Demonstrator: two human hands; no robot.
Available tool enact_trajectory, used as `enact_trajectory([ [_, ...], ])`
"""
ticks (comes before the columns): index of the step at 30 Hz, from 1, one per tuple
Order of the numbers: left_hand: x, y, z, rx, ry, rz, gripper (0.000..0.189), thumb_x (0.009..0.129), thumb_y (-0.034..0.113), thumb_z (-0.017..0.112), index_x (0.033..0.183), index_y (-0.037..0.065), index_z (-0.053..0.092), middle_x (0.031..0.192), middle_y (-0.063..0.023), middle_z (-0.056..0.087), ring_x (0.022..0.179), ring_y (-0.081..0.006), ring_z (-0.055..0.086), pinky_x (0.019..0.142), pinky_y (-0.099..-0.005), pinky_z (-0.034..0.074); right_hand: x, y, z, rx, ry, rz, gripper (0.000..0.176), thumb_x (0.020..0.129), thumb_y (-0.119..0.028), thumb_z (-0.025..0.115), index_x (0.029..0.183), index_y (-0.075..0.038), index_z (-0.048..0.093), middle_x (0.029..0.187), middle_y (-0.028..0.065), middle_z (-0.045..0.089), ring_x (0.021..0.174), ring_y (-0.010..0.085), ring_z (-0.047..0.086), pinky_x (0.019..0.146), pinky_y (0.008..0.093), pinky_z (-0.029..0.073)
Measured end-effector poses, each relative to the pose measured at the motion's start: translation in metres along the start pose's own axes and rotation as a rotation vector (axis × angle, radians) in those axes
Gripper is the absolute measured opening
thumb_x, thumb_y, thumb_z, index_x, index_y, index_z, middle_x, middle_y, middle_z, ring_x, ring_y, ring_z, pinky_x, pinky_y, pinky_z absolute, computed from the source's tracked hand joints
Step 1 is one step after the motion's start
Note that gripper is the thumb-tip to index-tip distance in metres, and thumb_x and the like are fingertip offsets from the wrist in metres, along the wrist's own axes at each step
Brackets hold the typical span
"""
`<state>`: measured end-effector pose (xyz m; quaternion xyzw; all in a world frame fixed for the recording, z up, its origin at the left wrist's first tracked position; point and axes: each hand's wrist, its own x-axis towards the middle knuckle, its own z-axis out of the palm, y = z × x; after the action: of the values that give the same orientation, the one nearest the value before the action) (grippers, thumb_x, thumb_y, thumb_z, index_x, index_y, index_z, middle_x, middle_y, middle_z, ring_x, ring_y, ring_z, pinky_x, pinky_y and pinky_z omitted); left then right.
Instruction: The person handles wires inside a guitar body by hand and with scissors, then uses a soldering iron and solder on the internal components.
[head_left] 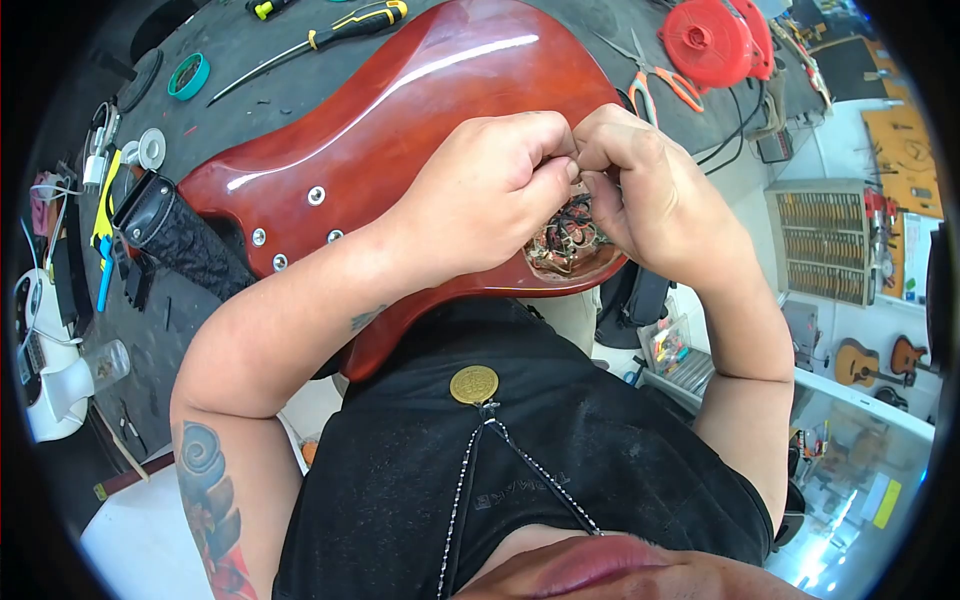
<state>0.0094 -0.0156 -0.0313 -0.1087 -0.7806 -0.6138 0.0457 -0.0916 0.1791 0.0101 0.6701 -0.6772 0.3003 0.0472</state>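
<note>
A glossy red-brown electric guitar body (440,130) lies on the dark bench, several metal ferrules set in its surface at the left. Near its lower right edge is an open cavity (570,243) packed with tangled wires and parts. Above this cavity my left hand (500,185) is closed in a pinch. Facing it, my right hand (655,185) also pinches with thumb and curled fingers, its fingertips almost touching the left ones. Something thin and dark shows between the fingertips, too small to name. My hands hide part of the cavity.
A yellow-black screwdriver (360,25) and a teal ring (188,76) lie beyond the guitar. Orange-handled pliers (660,80) and a red reel (708,40) stand at the upper right. A black padded strap-like piece (185,235) is at the left.
</note>
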Motion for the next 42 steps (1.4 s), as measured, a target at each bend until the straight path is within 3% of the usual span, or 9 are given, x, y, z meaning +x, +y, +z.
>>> enact_trajectory([
  [5,0.0,0.002,0.0,0.046,0.032,0.032,0.012,0.105,0.008,0.06,0.104,-0.002,0.067,0.085,-0.0086,0.069,0.077,-0.0153,0.062,0.074,-0.0355,0.053,-0.008,0.005,-0.013,-0.102,-0.027,-0.004,0.043,0.081,0.015,0.064,0.12,0.002,0.051,0.105,0.0168,0.064,0.088,0.0323,0.065,0.079,0.0393,0.057],
  [7,-0.001,0.001,0.0,-0.071,0.086,-0.032,0.013,0.106,0.009,0.061,0.102,-0.002,0.067,0.083,-0.0049,0.067,0.075,-0.0116,0.06,0.07,-0.0325,0.051,-0.025,0.012,-0.051,-0.232,0.105,0.215,0.035,0.093,0.016,0.06,0.124,0.003,0.051,0.114,0.016,0.065,0.098,0.0265,0.066,0.088,0.0365,0.057],
  [9,0.0,0.002,0.0,-0.045,0.083,-0.042,0.014,0.107,0.011,0.061,0.102,-0.001,0.067,0.084,-0.0036,0.067,0.075,-0.0101,0.06,0.07,-0.0314,0.051,-0.028,0.018,-0.071,0.058,0.259,0.201,0.022,0.108,0.009,0.053,0.129,0.004,0.052,0.118,0.012,0.064,0.102,0.0152,0.063,0.093,0.0326,0.057],
  [14,-0.001,0.005,0.003,-0.092,0.06,-0.13,0.015,0.11,0.013,0.06,0.106,-0.001,0.066,0.088,-0.0017,0.066,0.077,-0.0073,0.059,0.07,-0.0295,0.051,-0.02,-0.005,-0.035,0.056,0.17,0.301,0.042,0.091,0.013,0.068,0.129,0.0,0.058,0.108,0.007,0.064,0.092,0.0156,0.067,0.084,0.0297,0.057],
  [18,-0.004,0.005,0.003,-0.12,0.045,-0.135,0.014,0.109,0.011,0.061,0.106,-0.002,0.066,0.089,-0.0033,0.068,0.079,-0.0087,0.061,0.071,-0.0301,0.052,-0.019,-0.014,0.002,0.305,0.241,0.429,0.048,0.088,0.01,0.073,0.13,-0.002,0.053,0.104,0.0037,0.063,0.087,0.0113,0.063,0.08,0.0275,0.055],
  [23,-0.003,-0.004,0.007,-0.039,0.102,0.05,0.011,0.107,0.008,0.063,0.105,-0.002,0.066,0.091,-0.0105,0.073,0.08,-0.0156,0.068,0.074,-0.0333,0.055,-0.017,-0.02,0.024,0.407,0.335,0.519,0.049,0.089,0.01,0.074,0.13,-0.003,0.05,0.102,0.003,0.064,0.087,0.0103,0.063,0.079,0.0273,0.055],
  [36,-0.001,-0.009,0.01,0.123,0.139,0.231,0.006,0.104,0.005,0.064,0.103,-0.001,0.064,0.084,-0.0137,0.071,0.073,-0.0253,0.069,0.067,-0.0379,0.053,-0.021,-0.026,0.037,0.404,0.367,0.566,0.041,0.093,0.014,0.063,0.127,0.0,0.046,0.105,0.0085,0.062,0.092,0.0144,0.064,0.082,0.0294,0.055],
  [40,-0.002,-0.006,0.005,0.072,0.132,0.128,0.006,0.105,0.003,0.061,0.106,-0.002,0.063,0.081,-0.0087,0.068,0.072,-0.0177,0.066,0.065,-0.035,0.05,-0.031,-0.015,0.03,0.323,0.396,0.497,0.029,0.1,0.008,0.053,0.126,0.0,0.046,0.107,0.0099,0.058,0.093,0.016,0.059,0.086,0.0307,0.053],
  [42,-0.003,-0.005,0.004,0.012,0.143,0.034,0.006,0.106,0.002,0.06,0.107,-0.002,0.063,0.081,-0.0071,0.067,0.072,-0.0146,0.066,0.065,-0.0334,0.05,-0.042,-0.006,0.0,0.555,0.554,0.432,0.022,0.102,0.005,0.048,0.123,-0.001,0.048,0.108,0.0081,0.056,0.093,0.0162,0.053,0.085,0.0311,0.049],
])
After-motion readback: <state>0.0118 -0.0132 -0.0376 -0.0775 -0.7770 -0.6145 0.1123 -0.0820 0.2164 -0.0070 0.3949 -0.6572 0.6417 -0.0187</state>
